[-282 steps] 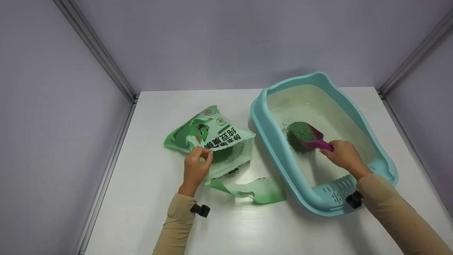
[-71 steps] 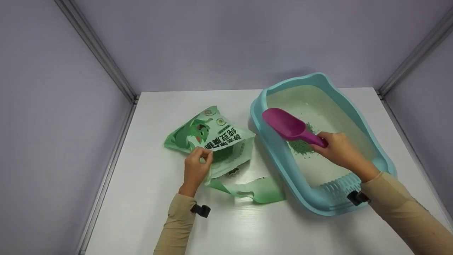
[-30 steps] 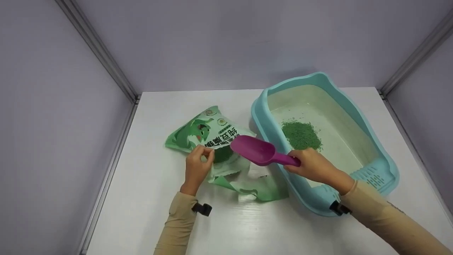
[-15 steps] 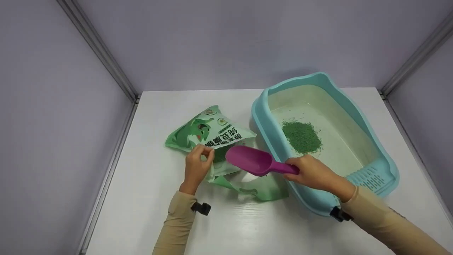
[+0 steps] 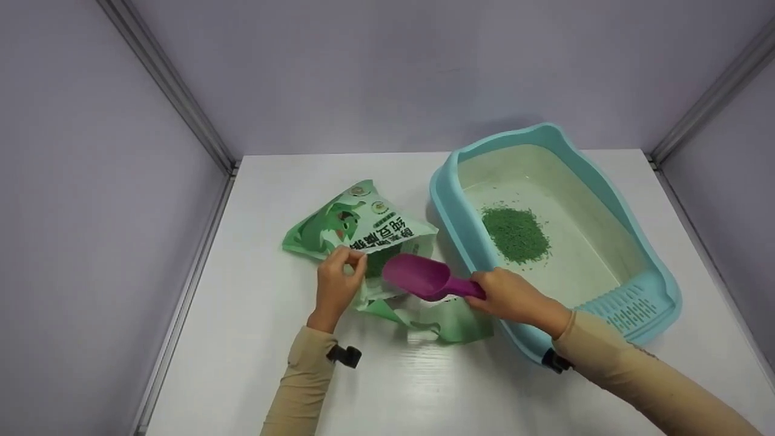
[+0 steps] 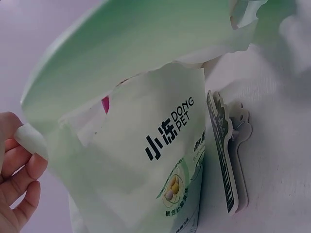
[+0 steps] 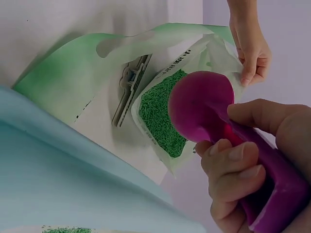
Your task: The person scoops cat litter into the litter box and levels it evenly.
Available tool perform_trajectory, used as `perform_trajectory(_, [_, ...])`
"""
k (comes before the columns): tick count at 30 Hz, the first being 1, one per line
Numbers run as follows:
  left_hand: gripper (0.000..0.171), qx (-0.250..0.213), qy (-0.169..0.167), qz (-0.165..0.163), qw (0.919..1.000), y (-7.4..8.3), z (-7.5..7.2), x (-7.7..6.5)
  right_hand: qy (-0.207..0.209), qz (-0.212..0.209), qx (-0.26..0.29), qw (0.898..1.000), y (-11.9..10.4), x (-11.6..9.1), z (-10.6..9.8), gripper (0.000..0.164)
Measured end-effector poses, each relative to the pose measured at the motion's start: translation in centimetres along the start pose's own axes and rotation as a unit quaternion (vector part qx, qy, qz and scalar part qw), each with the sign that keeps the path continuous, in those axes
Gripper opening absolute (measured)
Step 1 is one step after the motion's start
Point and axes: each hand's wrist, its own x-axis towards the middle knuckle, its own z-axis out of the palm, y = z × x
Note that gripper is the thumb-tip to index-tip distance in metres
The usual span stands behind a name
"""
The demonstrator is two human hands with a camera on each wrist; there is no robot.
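A green and white cat litter bag (image 5: 345, 224) lies on the table, its torn mouth gaping and green pellets (image 7: 163, 114) inside. My left hand (image 5: 339, 284) pinches the edge of that mouth between thumb and fingers. By its handle, my right hand (image 5: 508, 293) grips a magenta scoop (image 5: 418, 275). The scoop's bowl is at the bag's mouth, with no pellets visible in it. To the right stands a blue litter box (image 5: 466, 236), with a pile of green pellets (image 5: 516, 233) on its pale floor. My right forearm crosses the box's near left corner.
A torn green strip of the bag (image 5: 457, 321) lies on the white table (image 5: 242, 339) between bag and box. Beside the bag, a flat clip (image 6: 226, 150) shows in the left wrist view. Grey-purple panels (image 5: 387, 72) surround the table.
The scoop, earlier heaped with pellets in the box, tipped them out. My right hand then carried it left to the bag's mouth, sinking slightly. My left hand stayed put.
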Motion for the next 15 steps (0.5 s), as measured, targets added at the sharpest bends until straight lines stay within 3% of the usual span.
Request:
perform_trajectory(7, [0.01,0.006,0.001,0.005,1.0,0.1,0.0,0.0,-0.02,0.002,-0.024,1.0,-0.6,1.6,0.7,0.015])
perform_trajectory(15, [0.011,0.019,0.005,0.034,0.9992,0.2,0.1,0.1,-0.068,0.03,-0.059,0.995,-1.3,3.8,-0.2,0.017])
